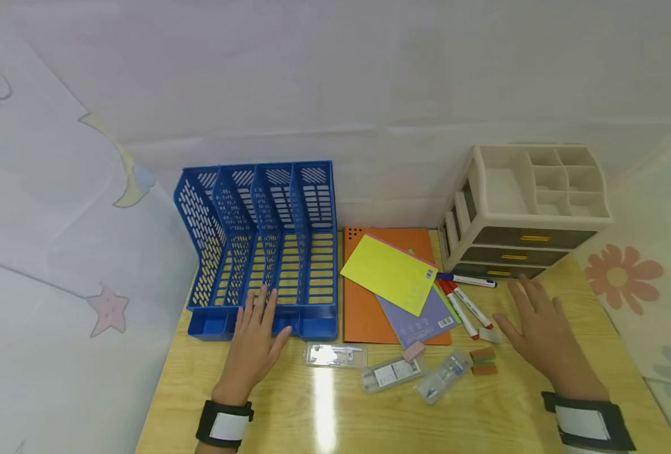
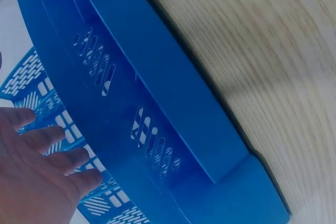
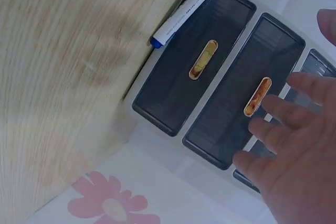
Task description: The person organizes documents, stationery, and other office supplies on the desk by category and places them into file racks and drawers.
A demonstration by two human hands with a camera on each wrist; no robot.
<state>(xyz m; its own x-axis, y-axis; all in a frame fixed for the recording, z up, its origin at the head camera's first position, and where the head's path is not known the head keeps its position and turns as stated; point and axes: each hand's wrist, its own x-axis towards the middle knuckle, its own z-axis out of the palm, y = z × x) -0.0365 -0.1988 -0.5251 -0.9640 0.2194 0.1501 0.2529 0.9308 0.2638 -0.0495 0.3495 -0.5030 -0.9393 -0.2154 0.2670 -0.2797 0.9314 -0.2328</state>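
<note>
My left hand [image 1: 256, 343], fingers straight and spread, lies over the front edge of a blue file organizer [image 1: 320, 320]. In the left wrist view its fingertips overlap the organizer's slatted dividers, with nothing in the grasp. On the other side, my right hand [image 1: 545, 334] reaches with extended fingers toward a white desktop drawer unit [image 1: 545, 221]. The right wrist view has those fingers in front of the dark drawers [image 3: 226, 93] with small yellow-orange handles. A blue-capped marker [image 1: 472, 280] lies along the unit's base, near two red-capped markers [image 1: 473, 307].
Between the organizers, a yellow notebook [image 1: 389, 271] and a purple notebook [image 1: 417, 318] overlap an orange folder [image 1: 364, 321]. Nearer me are clear plastic cases [image 1: 335, 355], a pink eraser [image 1: 413, 351], a whitish block [image 1: 489, 335] and two brown blocks [image 1: 485, 370]. A pale cloth hangs behind.
</note>
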